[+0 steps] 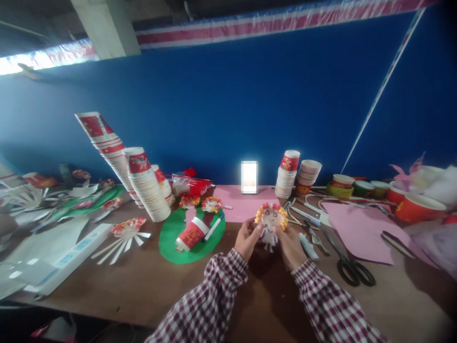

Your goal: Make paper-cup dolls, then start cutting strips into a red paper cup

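Note:
A small paper doll [270,224] with a drawn face and red, orange and yellow curled hair is held upright just above the table. My left hand [248,239] pinches its left side, thumb on the front. From the other side my right hand [290,245] grips it the same way; the fingers behind the doll are hidden. To the left lies a green paper oval [167,247], bearing a red paper cup [193,234] on its side, a marker [214,227] and curled paper pieces [212,205]. Black-handled scissors [353,272] rest to the right of my right hand.
Tall stacks of paper cups [148,190] lean at the back left; shorter stacks [287,174] stand behind my hands. Pink sheets [360,233] lie at the back and right. A cut paper cup [126,233] and a long white box [74,259] are on the left.

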The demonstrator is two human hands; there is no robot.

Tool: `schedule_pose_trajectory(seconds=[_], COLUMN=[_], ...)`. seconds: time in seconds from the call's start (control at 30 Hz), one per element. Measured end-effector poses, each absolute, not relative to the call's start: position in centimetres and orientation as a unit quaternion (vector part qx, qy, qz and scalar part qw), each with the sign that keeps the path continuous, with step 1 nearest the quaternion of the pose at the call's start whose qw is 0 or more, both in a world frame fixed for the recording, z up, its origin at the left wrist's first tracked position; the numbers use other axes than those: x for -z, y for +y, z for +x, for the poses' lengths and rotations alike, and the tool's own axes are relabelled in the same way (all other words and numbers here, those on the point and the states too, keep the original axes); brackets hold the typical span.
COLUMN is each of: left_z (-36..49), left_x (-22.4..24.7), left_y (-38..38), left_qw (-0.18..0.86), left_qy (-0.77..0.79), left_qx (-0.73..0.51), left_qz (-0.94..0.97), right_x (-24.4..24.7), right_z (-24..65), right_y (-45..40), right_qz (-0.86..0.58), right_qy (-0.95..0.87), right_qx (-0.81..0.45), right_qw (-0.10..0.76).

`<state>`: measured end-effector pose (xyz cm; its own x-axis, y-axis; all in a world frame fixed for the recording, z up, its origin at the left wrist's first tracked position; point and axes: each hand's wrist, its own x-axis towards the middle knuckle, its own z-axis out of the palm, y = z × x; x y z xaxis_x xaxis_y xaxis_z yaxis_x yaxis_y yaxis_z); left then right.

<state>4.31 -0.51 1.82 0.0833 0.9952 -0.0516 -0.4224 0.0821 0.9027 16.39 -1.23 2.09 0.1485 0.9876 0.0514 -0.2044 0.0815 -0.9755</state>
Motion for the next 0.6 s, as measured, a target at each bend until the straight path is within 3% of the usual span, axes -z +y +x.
schedule_pose_trajectory(seconds=[0.07,0.27,0.6], left_z=[3.5,0.5,0.4], left_x=[-2.1,-1.5,1.3], left_y=[-1.2,-3.1,-3.0], left_qw=[0.592,0.329,0.256], left_qy=[0.383,0.46,0.347], left_qx=[-0.559,-0.487,-0.33], left_qz=[0.436,0.666,0.84], right_x=[-3.1,-6.8,-4.7], right_z=[16.5,14.7,7.3], right_y=[-1.9,-0.8,13.7], right_qz=[-0.468,-0.46,-0.452], right_qy=[-0.415,-0.423,-0.472], right_qx=[-0.512,-0.503,-0.519], right_qw=[0.588,0.597,0.551])
